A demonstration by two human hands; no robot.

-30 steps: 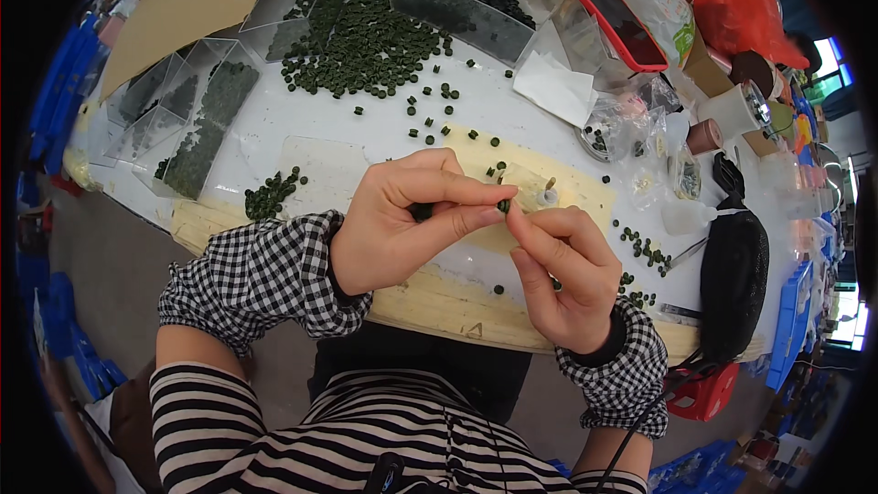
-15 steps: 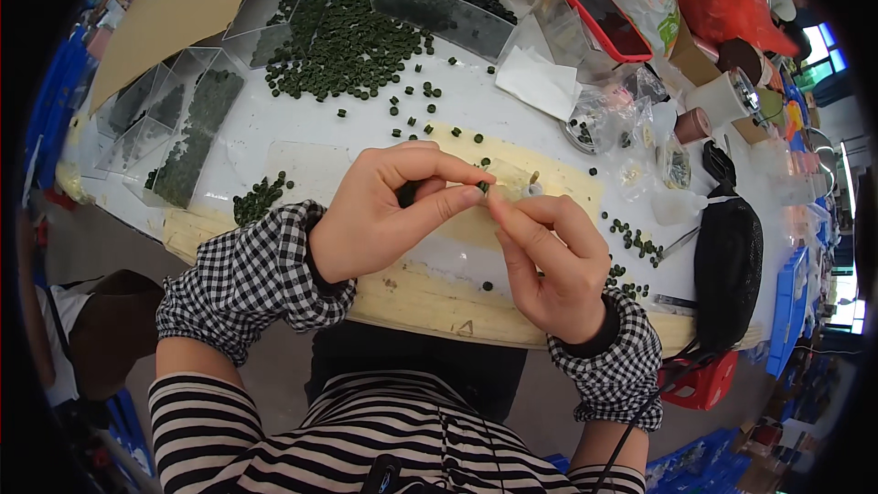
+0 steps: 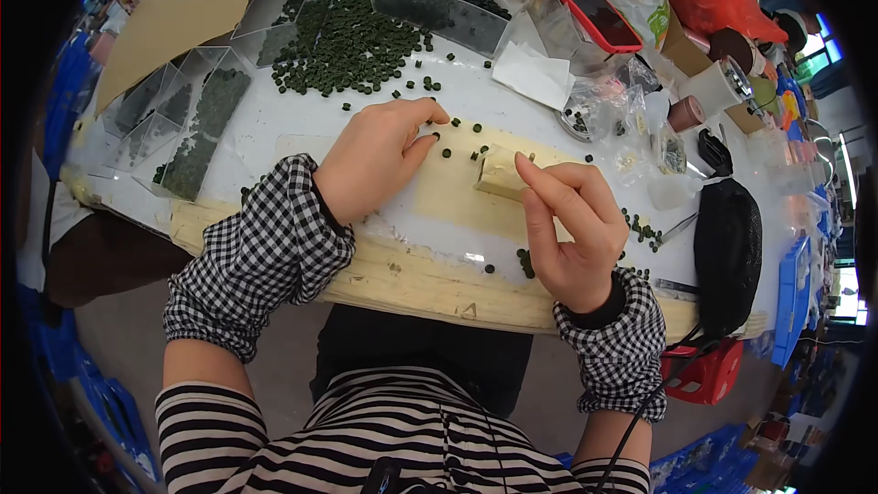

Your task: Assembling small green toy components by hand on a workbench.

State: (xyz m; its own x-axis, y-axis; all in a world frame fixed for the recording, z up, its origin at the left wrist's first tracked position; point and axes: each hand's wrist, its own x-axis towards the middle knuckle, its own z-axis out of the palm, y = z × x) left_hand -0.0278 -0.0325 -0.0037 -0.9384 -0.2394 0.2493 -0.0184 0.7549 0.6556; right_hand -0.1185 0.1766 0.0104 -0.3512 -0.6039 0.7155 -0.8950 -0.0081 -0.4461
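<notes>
My left hand [image 3: 375, 155] hovers over the near-middle of the table, thumb and index finger apart. Small dark green grooved pieces lie right by its fingertips, one of them a loose piece [image 3: 446, 153] beside the thumb. On a pale yellow sheet [image 3: 448, 192] rests a small cream-coloured block [image 3: 501, 172]. At the block's right end is my right hand [image 3: 576, 233], its fingers curled and thumb and index bent toward each other. Whatever they may grip is too small to make out. Under that hand, more green pieces [image 3: 526, 263] show partly.
A large heap of green pieces [image 3: 352, 41] lies at the back, by clear bins [image 3: 439, 18] holding more. At left stands another clear bin [image 3: 206, 128]. A red-cased phone [image 3: 585, 5], a white tissue [image 3: 533, 76] and a black pouch [image 3: 727, 256] lie toward the right.
My hands, together at a small green piece before, have parted. The left moved back and left, its finger and thumb opening; the right moved right to the block.
</notes>
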